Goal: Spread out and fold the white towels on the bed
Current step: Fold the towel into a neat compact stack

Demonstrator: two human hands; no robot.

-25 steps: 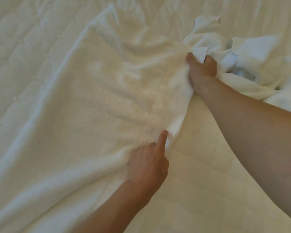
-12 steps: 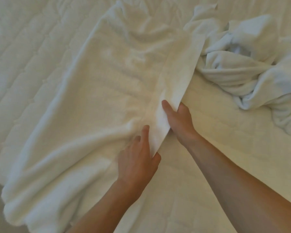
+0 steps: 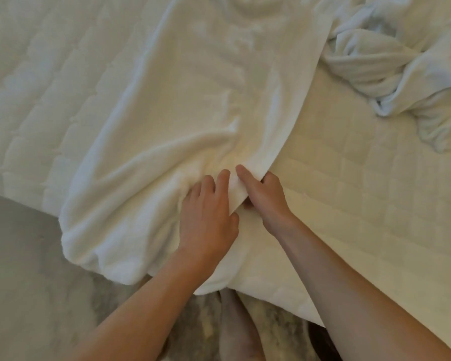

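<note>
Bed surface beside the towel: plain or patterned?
Off-white bed cover, quilted in a stitched rectangular grid; head view.

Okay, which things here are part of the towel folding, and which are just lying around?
Job: spread towel, gripped at its edge by left hand and right hand; crumpled towel heap; bed.
Lying about: floor; the person's leg.
</note>
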